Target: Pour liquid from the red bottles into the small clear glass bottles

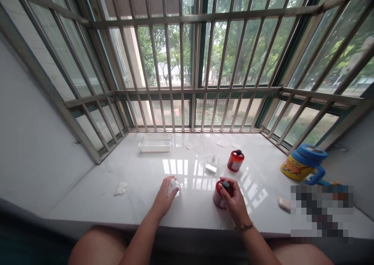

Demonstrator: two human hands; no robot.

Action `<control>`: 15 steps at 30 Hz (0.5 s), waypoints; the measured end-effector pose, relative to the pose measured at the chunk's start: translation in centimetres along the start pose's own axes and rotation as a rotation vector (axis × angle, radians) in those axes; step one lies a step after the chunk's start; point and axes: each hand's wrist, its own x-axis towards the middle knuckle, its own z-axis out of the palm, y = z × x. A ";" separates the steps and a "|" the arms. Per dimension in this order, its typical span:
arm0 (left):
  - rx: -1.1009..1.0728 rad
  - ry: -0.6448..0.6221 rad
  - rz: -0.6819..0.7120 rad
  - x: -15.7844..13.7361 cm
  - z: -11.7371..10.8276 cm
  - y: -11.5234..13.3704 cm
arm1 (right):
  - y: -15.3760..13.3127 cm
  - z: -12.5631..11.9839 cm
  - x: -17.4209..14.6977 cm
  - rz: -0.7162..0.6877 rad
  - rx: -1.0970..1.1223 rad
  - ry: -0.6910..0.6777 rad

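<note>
My left hand (164,199) is closed around a small clear glass bottle (175,186) standing on the white sill; the fingers hide much of it. To the right, my right hand (234,198) grips a red bottle (218,198) near its top, with thumb and fingers about the dark round cap (226,184). Behind the hands stands another clear glass bottle (212,164) with a clear stopper. Next to that is a second red bottle (235,161) with a black cap and a pale label.
A white perforated basket (154,146) sits at the back left. Crumpled white scraps (120,189) lie on the glossy sill (140,206). At right are a blue-and-yellow mug (300,163) and a beige oval object (284,204), beside a pixelated patch. Metal bars (198,91) enclose the sill.
</note>
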 end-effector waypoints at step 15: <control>-0.084 0.053 -0.029 -0.6 1.7 1.4 | 0.1 2.7 -1.7 -0.023 0.034 -0.019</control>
